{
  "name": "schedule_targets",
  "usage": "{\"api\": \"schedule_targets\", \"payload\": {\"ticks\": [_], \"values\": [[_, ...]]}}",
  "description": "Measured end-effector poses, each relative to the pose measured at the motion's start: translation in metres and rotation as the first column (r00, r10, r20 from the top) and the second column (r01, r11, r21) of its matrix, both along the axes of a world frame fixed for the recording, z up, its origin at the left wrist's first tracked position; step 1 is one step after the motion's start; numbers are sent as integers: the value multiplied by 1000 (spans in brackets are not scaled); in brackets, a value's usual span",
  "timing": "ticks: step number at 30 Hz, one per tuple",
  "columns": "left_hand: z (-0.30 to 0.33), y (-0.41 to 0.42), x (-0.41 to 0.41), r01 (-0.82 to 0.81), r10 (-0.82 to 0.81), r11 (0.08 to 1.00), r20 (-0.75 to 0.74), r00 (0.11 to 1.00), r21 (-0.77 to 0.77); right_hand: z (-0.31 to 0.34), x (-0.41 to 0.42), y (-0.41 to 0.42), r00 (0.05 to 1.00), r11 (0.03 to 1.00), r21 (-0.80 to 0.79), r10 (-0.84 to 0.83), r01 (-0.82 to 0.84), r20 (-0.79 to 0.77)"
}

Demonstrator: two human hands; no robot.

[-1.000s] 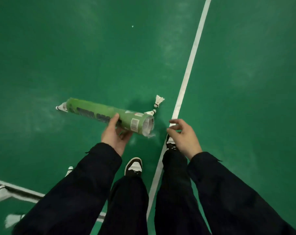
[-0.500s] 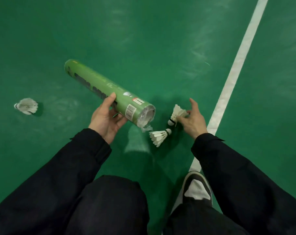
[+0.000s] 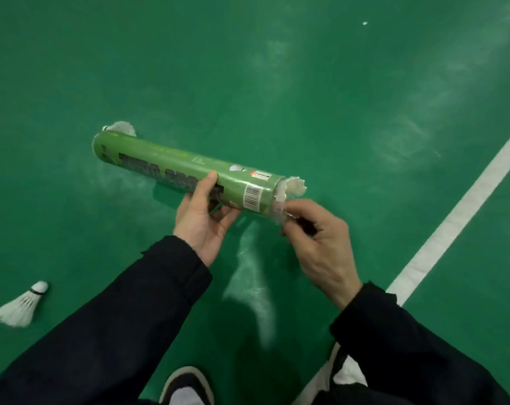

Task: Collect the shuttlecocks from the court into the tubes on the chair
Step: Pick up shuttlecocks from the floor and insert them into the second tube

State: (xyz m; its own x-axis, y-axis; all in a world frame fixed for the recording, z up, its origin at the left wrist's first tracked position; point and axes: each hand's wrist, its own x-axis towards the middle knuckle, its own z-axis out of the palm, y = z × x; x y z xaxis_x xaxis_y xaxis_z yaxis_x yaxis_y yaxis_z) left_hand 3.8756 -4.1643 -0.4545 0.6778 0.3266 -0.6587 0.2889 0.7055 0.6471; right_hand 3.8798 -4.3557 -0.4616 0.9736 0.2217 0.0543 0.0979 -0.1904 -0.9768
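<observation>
My left hand [image 3: 201, 220] grips a green shuttlecock tube [image 3: 172, 165] from below, holding it almost level above the court. At the tube's open right end, a white shuttlecock [image 3: 296, 187] sticks partly out of the mouth. My right hand [image 3: 321, 249] has its fingers pinched at that mouth, on the shuttlecock and the torn plastic rim. Another shuttlecock [image 3: 20, 305] lies on the floor at the lower left. A third one [image 3: 122, 128] shows just behind the tube's far end.
The green court floor [image 3: 277, 83] fills the view. A white court line [image 3: 452, 223] runs diagonally on the right. My two shoes [image 3: 186, 387] [image 3: 347, 372] stand at the bottom edge. No chair is in view.
My right hand picked a shuttlecock off the floor and brought it to the tube's mouth. The second one that lay beside it is out of sight. The tube has turned more level.
</observation>
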Motion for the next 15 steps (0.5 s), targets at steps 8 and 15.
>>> {"api": "schedule_targets", "payload": {"ticks": [8,15], "values": [[21,31,-46,-122,123,991,19,992,-60,35,-13,35,957,957,43,288,-288,-4],[30,24,-49,-73,86,992,135,987,-101,56,-13,43,851,848,-101,505,-520,-147]]}}
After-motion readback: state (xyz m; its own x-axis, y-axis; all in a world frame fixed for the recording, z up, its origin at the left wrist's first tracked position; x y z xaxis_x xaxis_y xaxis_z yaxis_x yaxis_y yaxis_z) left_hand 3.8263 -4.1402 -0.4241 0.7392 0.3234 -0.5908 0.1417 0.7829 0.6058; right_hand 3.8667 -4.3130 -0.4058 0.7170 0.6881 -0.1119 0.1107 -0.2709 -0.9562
